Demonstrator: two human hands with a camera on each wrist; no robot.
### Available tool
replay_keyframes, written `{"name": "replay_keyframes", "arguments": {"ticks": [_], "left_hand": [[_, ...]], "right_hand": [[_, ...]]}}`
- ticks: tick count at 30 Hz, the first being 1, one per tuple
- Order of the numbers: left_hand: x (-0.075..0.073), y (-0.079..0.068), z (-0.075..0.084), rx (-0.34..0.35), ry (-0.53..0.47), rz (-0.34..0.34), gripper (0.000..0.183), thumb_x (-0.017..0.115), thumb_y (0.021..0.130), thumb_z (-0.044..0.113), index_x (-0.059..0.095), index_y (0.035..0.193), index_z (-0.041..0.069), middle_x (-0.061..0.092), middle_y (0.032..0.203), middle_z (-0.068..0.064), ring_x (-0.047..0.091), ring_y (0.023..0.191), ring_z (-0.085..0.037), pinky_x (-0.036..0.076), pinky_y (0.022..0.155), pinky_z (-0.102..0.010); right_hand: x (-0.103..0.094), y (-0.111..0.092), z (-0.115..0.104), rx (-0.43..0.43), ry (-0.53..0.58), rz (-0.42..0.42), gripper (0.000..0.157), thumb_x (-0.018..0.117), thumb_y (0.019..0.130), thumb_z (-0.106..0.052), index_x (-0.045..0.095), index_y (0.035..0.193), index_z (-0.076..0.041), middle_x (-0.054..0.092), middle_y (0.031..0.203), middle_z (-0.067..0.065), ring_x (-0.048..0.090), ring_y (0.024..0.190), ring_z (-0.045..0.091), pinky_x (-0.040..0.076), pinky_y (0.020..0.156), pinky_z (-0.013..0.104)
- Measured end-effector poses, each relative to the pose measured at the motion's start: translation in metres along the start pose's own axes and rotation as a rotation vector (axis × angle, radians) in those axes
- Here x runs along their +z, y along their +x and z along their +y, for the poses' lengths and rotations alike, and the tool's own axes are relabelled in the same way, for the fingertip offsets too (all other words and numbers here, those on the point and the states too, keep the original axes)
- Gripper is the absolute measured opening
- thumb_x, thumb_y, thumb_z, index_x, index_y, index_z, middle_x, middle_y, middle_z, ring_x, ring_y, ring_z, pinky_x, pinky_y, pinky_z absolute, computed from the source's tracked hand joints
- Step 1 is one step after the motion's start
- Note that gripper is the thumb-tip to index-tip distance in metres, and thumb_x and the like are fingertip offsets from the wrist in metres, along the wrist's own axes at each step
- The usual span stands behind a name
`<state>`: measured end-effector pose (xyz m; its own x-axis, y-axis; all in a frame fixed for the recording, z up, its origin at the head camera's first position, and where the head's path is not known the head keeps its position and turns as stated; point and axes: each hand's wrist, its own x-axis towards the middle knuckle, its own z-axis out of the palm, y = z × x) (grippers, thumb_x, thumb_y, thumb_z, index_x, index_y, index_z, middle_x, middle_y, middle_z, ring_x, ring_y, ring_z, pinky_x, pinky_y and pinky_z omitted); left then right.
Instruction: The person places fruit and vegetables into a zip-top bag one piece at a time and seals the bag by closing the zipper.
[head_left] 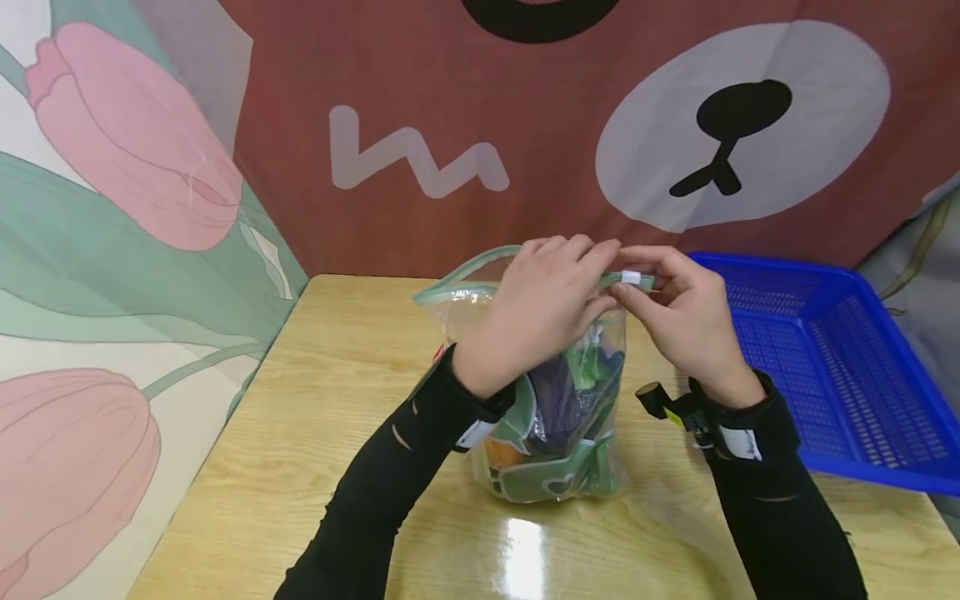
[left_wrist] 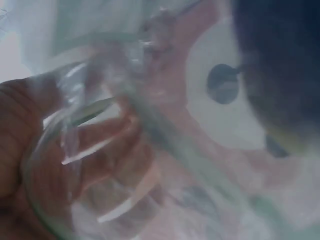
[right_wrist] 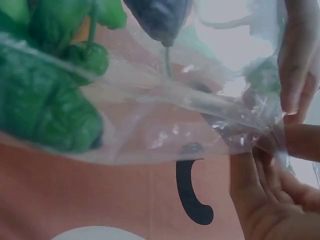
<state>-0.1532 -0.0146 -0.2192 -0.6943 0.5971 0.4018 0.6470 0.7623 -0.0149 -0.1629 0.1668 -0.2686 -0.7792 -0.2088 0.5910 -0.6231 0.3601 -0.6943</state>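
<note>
A clear zip bag (head_left: 609, 471) with a green seal strip stands upright on the table, its mouth gaping at the left. Through the plastic show a dark purple eggplant-like vegetable (head_left: 553, 408), something orange (head_left: 502, 454) and, in the right wrist view, wrinkled green peppers (right_wrist: 55, 120). My left hand (head_left: 536, 304) holds the bag's top edge near the middle; in the left wrist view its curled fingers (left_wrist: 110, 155) appear through the film. With thumb and forefinger, my right hand (head_left: 686, 308) pinches the strip's right end, beside the white slider (head_left: 631, 277).
A blue plastic basket (head_left: 862, 292) sits at the right side of the wooden table (head_left: 360, 350), close to the right forearm. Behind the table hangs a printed cloth (head_left: 420, 75) with a bear face, and tulips at the left.
</note>
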Motion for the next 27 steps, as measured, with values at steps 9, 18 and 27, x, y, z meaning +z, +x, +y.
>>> {"name": "replay_keyframes", "arguments": {"ticks": [9,18,27], "left_hand": [[0.0044,0.0044,-0.0062,0.046,-0.143,0.042,0.022,0.054,0.096,0.028,0.066,0.112,0.018,0.063,0.100,0.005,0.057,0.088,-0.011,0.040,0.085,-0.030],[0.0037,0.0042,-0.0061,0.087,-0.280,0.089,0.020,0.058,0.094,0.028,0.069,0.102,0.014,0.061,0.088,0.004,0.054,0.076,-0.009,0.039,0.067,-0.023],[0.0048,0.0012,-0.0042,0.083,-0.226,0.085,0.017,0.052,0.097,0.025,0.063,0.090,0.014,0.053,0.072,0.004,0.049,0.063,-0.008,0.036,0.064,-0.024]], "right_hand": [[-0.0065,-0.0041,0.0058,-0.079,0.266,0.047,0.023,0.059,0.085,0.011,0.066,0.108,0.012,0.068,0.095,0.006,0.064,0.077,0.013,0.046,0.061,0.015],[-0.0047,-0.0032,0.0039,-0.109,0.404,0.082,0.016,0.064,0.082,0.011,0.066,0.096,0.018,0.070,0.087,0.009,0.067,0.077,0.014,0.050,0.068,0.019],[-0.0011,-0.0049,0.0009,-0.154,0.234,0.071,0.015,0.057,0.090,0.005,0.060,0.097,0.017,0.067,0.089,0.000,0.062,0.075,0.010,0.045,0.065,0.018]]}}
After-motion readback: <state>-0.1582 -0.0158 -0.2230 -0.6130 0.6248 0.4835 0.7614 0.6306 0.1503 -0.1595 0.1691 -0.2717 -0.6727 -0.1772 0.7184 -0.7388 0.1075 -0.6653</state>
